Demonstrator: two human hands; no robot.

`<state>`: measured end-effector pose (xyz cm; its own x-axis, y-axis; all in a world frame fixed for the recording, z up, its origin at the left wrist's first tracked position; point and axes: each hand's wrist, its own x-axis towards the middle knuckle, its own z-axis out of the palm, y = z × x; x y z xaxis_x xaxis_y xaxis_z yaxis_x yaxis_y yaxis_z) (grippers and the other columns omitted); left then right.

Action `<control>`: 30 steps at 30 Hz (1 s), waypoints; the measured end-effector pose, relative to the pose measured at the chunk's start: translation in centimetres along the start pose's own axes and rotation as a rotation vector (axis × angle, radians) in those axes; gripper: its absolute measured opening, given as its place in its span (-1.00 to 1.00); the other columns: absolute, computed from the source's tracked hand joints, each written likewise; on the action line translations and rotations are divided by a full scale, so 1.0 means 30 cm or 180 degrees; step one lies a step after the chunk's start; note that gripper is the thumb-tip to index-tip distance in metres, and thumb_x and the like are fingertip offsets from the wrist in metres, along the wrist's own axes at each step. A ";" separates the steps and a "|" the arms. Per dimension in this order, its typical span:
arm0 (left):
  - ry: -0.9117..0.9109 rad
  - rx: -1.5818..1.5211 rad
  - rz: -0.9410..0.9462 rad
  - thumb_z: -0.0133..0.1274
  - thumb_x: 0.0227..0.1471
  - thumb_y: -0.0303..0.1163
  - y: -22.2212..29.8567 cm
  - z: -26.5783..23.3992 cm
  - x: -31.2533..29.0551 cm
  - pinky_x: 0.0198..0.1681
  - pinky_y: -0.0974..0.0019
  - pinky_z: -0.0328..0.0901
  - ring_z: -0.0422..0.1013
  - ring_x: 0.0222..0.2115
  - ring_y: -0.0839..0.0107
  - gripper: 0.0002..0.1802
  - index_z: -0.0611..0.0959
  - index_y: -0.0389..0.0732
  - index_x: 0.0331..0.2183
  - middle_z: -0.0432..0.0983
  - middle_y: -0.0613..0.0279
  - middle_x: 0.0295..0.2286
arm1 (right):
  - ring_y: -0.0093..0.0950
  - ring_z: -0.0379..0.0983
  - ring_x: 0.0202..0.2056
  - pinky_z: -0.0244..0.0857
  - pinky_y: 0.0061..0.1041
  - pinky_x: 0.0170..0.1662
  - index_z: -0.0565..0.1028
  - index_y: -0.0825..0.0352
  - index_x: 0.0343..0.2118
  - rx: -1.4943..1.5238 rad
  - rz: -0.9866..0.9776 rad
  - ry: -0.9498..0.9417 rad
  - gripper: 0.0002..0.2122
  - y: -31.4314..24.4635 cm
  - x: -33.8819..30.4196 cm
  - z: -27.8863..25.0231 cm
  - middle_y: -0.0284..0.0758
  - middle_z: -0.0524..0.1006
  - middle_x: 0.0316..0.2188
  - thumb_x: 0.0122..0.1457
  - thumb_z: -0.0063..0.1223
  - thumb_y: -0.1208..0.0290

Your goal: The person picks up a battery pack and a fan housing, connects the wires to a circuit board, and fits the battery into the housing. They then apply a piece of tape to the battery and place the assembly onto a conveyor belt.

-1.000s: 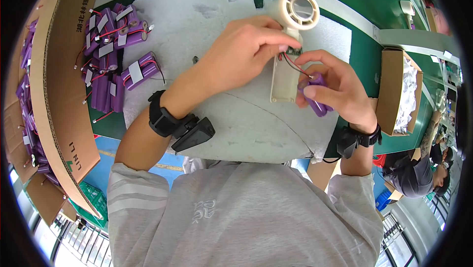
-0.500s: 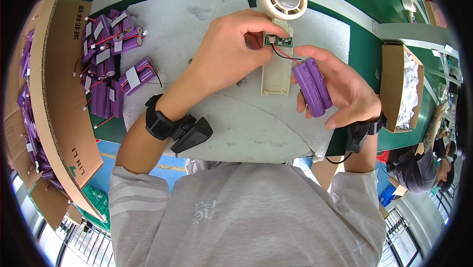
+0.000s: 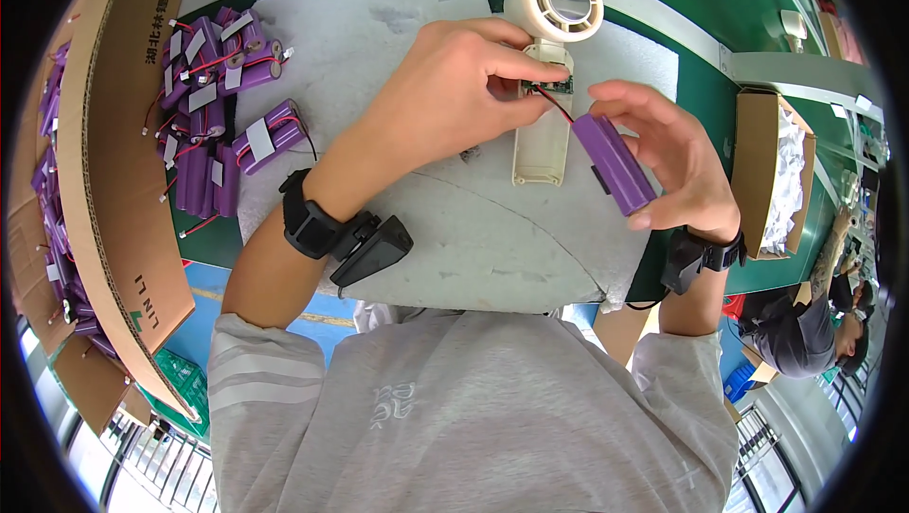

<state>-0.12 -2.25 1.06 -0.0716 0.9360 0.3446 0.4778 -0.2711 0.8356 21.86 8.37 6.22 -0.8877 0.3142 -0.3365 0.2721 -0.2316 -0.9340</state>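
Observation:
A cream handheld fan [image 3: 540, 155] lies with its handle open and its round head away from me. My left hand [image 3: 459, 77] grips the upper handle, index finger across the small green circuit board [image 3: 565, 87] and thumb at its lower side; the curled fingers are partly hidden. Red and black wires [image 3: 555, 104] run from the board to a purple two-cell battery pack [image 3: 614, 164]. That pack is tilted beside the handle, held between thumb and fingers of my right hand [image 3: 684, 153]. A dark pad shows on the pack's left side.
A white foam sheet [image 3: 454, 238] covers the green bench. Several purple battery packs [image 3: 204, 106] are heaped at the left, with one pack [image 3: 270, 137] apart. A big cardboard box [image 3: 142, 181] stands far left; a smaller box [image 3: 753, 172] with white pieces is at the right.
The battery pack has turned in my right hand, now showing one cell and a dark pad. My left hand, with the fan, has shifted slightly right, and its index finger covers more of the board.

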 end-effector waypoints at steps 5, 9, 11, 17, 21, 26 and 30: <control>-0.0002 0.0166 0.0198 0.19 -0.21 -0.49 0.008 -0.002 0.006 -0.47 0.35 0.36 0.47 -0.56 0.30 -0.75 0.72 -0.18 -0.35 0.56 0.14 -0.44 | -0.42 0.33 -0.04 0.24 -0.44 -0.04 0.32 0.35 0.05 -0.0992 -0.0534 0.0296 -0.21 0.014 0.006 0.075 -0.31 0.40 -0.09 -0.42 0.38 0.55; -0.0126 0.0243 0.0221 0.17 -0.19 -0.49 0.010 -0.010 0.007 -0.48 0.33 0.36 0.47 -0.56 0.27 -0.77 0.71 -0.20 -0.35 0.56 0.13 -0.48 | -0.43 0.39 -0.12 0.30 -0.46 -0.11 0.36 0.30 -0.02 -0.2045 -0.0891 0.0629 -0.30 0.046 0.018 0.116 -0.31 0.43 -0.11 -0.37 0.38 0.57; -0.0140 0.0181 0.0279 0.16 -0.17 -0.50 0.005 -0.012 0.007 -0.48 0.32 0.36 0.47 -0.56 0.27 -0.78 0.71 -0.22 -0.35 0.55 0.11 -0.49 | -0.42 0.40 -0.14 0.32 -0.46 -0.14 0.37 0.30 -0.04 -0.2223 -0.1046 0.0708 -0.32 0.066 0.028 0.131 -0.31 0.44 -0.12 -0.37 0.38 0.57; -0.0210 0.0150 0.0319 0.15 -0.16 -0.50 0.005 -0.024 0.012 -0.48 0.33 0.36 0.47 -0.57 0.26 -0.78 0.71 -0.23 -0.34 0.55 0.11 -0.49 | -0.39 0.42 -0.19 0.38 -0.47 -0.26 0.41 0.31 -0.13 -0.2886 -0.1499 0.0979 -0.41 0.086 0.040 0.162 -0.30 0.45 -0.12 -0.37 0.40 0.56; -0.0210 0.0107 0.0310 0.15 -0.17 -0.50 0.008 -0.028 0.011 -0.49 0.34 0.35 0.46 -0.57 0.26 -0.78 0.71 -0.22 -0.35 0.55 0.12 -0.50 | -0.39 0.43 -0.21 0.41 -0.48 -0.29 0.45 0.34 -0.17 -0.2990 -0.1469 0.1077 -0.45 0.079 0.034 0.191 -0.27 0.43 -0.10 -0.36 0.41 0.57; -0.0136 0.0069 0.0190 0.15 -0.19 -0.50 0.006 -0.020 0.007 -0.50 0.36 0.34 0.45 -0.59 0.29 -0.79 0.72 -0.21 -0.38 0.55 0.16 -0.51 | -0.40 0.44 -0.23 0.43 -0.48 -0.28 0.48 0.37 -0.20 -0.2841 -0.1408 0.1275 -0.50 0.079 0.024 0.217 -0.23 0.40 -0.07 -0.34 0.40 0.59; -0.0001 0.0039 0.0101 0.15 -0.22 -0.49 0.006 -0.007 0.006 -0.52 0.38 0.33 0.44 -0.61 0.31 -0.80 0.72 -0.20 -0.40 0.55 0.18 -0.53 | -0.40 0.44 -0.24 0.44 -0.49 -0.29 0.51 0.39 -0.23 -0.3079 -0.1465 0.1331 -0.53 0.090 0.021 0.222 -0.20 0.37 -0.03 -0.33 0.39 0.61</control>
<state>-0.24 -2.20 1.38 -0.0560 0.9270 0.3708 0.4904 -0.2979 0.8190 19.55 1.83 4.29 -0.8334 0.5088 0.2158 0.2860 0.7312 -0.6193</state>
